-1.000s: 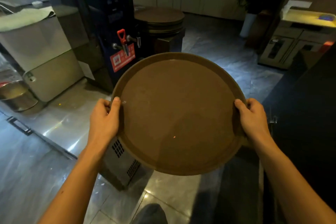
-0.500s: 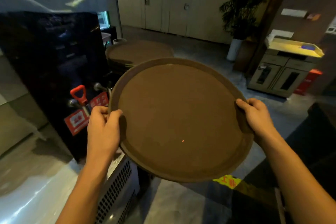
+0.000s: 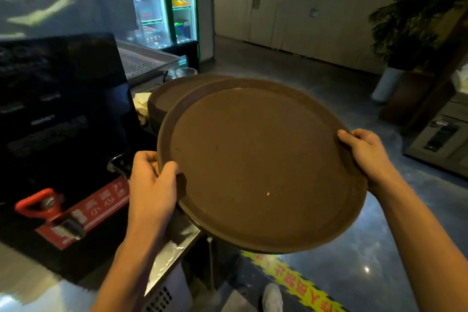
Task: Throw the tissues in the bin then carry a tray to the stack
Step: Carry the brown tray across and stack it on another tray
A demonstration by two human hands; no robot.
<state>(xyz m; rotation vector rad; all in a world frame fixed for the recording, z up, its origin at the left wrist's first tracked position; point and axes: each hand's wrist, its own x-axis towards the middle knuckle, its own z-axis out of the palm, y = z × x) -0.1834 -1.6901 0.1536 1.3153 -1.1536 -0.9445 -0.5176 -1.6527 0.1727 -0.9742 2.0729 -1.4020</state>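
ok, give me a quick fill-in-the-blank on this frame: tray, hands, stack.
1. The round brown tray is held by ____ hands.
2. The left hand grips the tray's rim near a dispenser tap with a ____ handle.
3. The stack of trays lies partly hidden ____ the held tray.
4. The top of the held tray carries ____.

Missing words: both; red; behind; nothing

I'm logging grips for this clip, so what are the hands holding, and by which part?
Both hold the round brown tray: left hand grips its left rim, right hand its right rim.
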